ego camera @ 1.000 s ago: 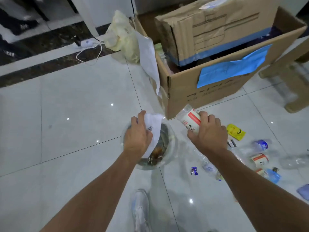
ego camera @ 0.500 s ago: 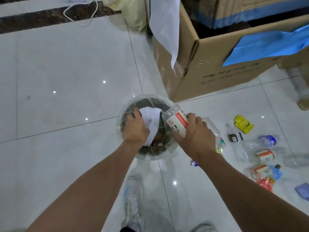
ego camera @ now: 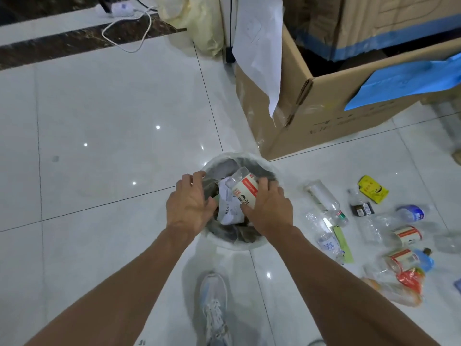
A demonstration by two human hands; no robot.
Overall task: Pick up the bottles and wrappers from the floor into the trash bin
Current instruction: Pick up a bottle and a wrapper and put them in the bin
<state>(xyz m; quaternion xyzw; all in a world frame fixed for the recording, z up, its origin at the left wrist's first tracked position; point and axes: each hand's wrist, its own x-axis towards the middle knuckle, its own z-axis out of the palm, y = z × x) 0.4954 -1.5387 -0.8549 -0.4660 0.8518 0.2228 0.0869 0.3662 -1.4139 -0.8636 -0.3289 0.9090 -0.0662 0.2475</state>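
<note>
While both hands hover over the trash bin [ego camera: 225, 157], the right hand [ego camera: 269, 208] is clamped round a clear bottle [ego camera: 245, 189] with a red-and-white label. The bottle is tilted over the bin mouth, above the trash inside. The left hand [ego camera: 189, 203] has loose, spread fingers and grips nothing, thumb just beside a white wrapper [ego camera: 230, 211]. The wrapper sits in the bin between the hands, against the bottle. The bin stands on the tiled floor [ego camera: 112, 108] near a cardboard box [ego camera: 324, 116] corner. Right of the bin on the floor: empty bottle [ego camera: 324, 198], yellow wrapper [ego camera: 373, 189], blue-label bottle [ego camera: 409, 213], more litter nearby. A shoe [ego camera: 214, 303] shows below the bin.
</note>
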